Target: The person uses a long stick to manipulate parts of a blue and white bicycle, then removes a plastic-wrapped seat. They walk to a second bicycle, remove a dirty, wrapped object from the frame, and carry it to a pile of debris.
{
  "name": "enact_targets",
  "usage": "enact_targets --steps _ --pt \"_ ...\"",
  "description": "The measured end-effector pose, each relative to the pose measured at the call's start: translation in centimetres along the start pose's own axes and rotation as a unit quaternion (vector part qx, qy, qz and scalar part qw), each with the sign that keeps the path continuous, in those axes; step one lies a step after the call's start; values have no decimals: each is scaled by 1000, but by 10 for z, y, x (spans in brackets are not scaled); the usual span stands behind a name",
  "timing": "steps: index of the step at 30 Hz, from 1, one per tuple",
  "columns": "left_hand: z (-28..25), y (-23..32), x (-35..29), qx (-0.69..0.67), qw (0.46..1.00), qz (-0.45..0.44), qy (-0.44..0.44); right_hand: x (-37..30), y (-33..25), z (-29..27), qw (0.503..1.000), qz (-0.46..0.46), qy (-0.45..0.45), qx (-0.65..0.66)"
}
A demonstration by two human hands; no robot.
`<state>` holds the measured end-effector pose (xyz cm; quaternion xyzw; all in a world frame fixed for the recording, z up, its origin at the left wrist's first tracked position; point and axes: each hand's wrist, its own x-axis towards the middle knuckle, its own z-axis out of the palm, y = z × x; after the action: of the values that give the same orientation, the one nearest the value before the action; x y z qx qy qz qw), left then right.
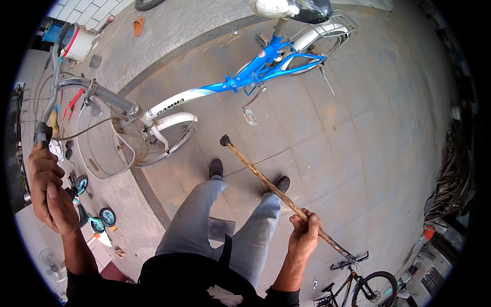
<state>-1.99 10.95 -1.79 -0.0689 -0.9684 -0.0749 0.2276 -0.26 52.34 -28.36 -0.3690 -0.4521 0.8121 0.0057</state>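
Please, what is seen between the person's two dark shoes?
In the head view, the long brown wooden stick in the right hand crosses between the dark left shoe and dark right shoe; grey floor tiles show behind.

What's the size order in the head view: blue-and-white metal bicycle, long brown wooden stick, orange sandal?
1. blue-and-white metal bicycle
2. long brown wooden stick
3. orange sandal

Apparent size only.

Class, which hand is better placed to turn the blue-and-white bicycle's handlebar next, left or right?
Probably the left hand: it grips the end of the handlebar. The right hand is well away from it and occupied, holding a wooden stick.
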Motion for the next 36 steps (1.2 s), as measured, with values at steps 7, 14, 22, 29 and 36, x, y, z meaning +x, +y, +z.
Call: enact_targets --steps 7,14,22,29,36 --pt "5 28 2 35 994 -103 -6 72 -40 -1 995 68 -73 -13" --pt "24 55 -4 52 988 -143 -3 121 -91 -42 995 70 -67 -34" --pt "37 68 11 102 988 -110 -16 123 -104 -68 998 45 -24 -31" --pt "36 75 9 90 989 -117 -21 110 -101 -68 998 48 -22 -33" --pt "48 120 10 110 988 -105 -32 122 -112 -52 997 54 -31 -37"
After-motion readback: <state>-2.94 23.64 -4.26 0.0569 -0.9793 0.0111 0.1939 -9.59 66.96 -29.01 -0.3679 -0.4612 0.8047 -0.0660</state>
